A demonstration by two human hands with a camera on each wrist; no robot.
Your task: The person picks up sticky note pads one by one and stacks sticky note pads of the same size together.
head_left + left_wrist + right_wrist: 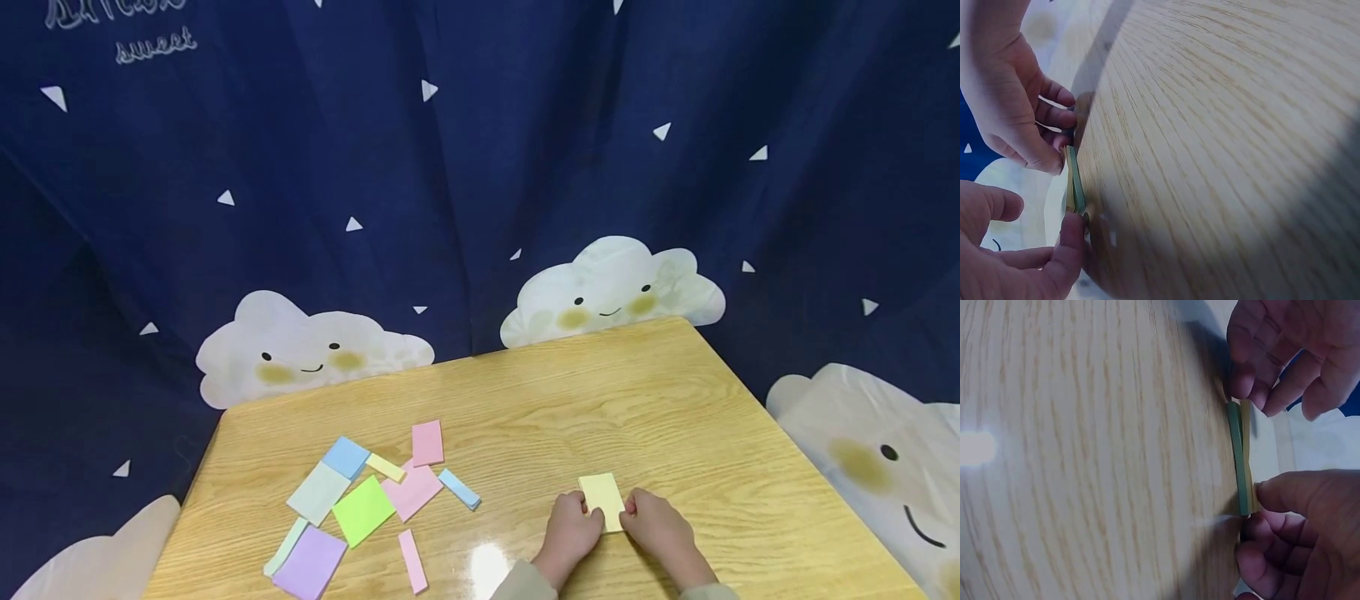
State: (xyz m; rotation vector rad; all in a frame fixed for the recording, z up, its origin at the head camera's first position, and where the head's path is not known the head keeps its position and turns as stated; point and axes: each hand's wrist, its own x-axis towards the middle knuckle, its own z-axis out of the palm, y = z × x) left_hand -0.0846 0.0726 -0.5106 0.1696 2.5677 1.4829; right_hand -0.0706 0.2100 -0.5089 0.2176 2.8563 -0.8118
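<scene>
A pale yellow sticky note pad [602,500] lies on the table between both hands, and the wrist views show a green layer [1239,459] beneath it. My right hand [657,523] pinches its right side, the thumb on top and the fingers curled low at the edge. At the opposite side, fingertips of my left hand [570,527] touch the pad's edge. The left thumb [1005,204] stands raised, apart from the pad in the left wrist view. From the side, the yellow and green layers sit slightly apart at one end.
Left on the wooden table [547,400] lie several sticky note pads, among them a lime green one [364,510], a purple one [310,562], a pink one [427,442] and a blue strip [459,489]. A dark blue curtain [480,167] hangs behind the table's far edge.
</scene>
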